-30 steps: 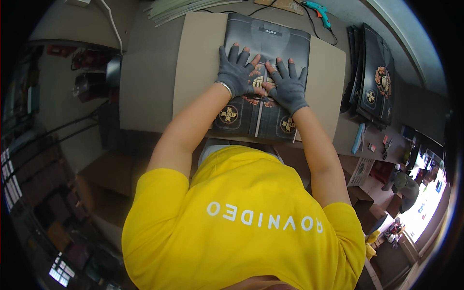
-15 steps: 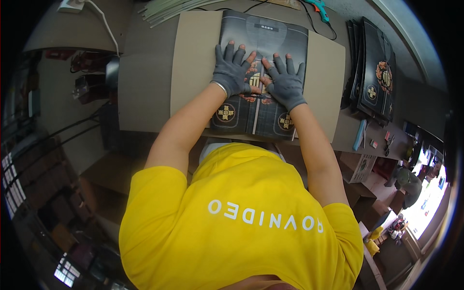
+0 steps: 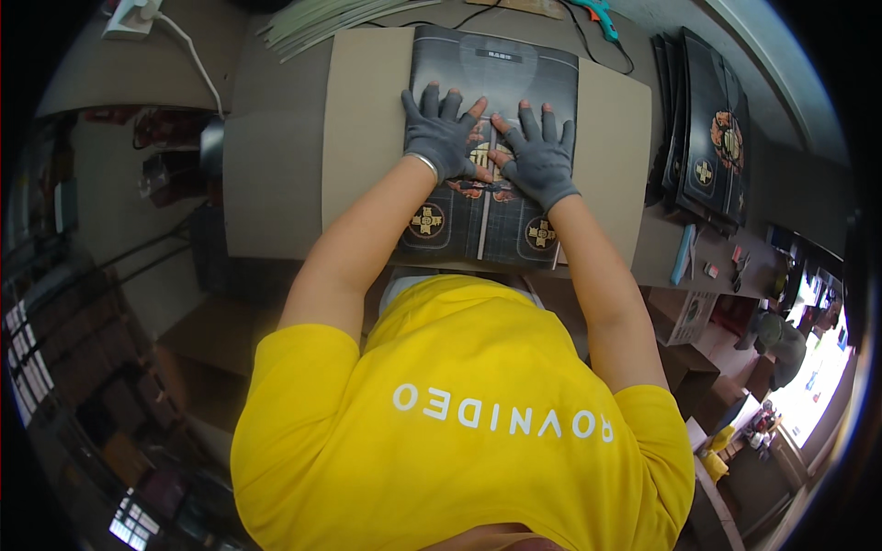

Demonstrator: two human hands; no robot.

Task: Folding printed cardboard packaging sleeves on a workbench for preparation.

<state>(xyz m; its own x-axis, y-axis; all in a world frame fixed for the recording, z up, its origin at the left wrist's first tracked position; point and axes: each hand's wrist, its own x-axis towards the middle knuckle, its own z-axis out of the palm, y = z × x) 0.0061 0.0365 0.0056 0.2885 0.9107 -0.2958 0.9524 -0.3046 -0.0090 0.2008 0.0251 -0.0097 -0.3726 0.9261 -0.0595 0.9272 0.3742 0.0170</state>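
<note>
Flat on a grey-beige board [image 3: 367, 101] lies a black printed cardboard sheet [image 3: 501, 83], with a white line down its near half and gold and orange emblems. My left hand [image 3: 443, 138], in a grey fingerless glove, presses on the sheet's left half with its fingers spread. On the right half my right hand [image 3: 536, 158], gloved the same way, also lies flat with fingers apart. The thumbs and index fingers of both hands come close together over the central emblem, which they partly cover. Neither hand grasps anything.
Several similar black printed sheets [image 3: 712, 138] lean in a stack at the right. A teal glue gun [image 3: 603, 20] with a black cord is at the back. Pale thin strips [image 3: 335, 23] lie at the back left. A blue-handled tool [image 3: 683, 254] sits at the right edge.
Both hands stay flat on the sheet in nearly the same place. The view has shifted slightly; no clear movement of the sheet on the board shows.
</note>
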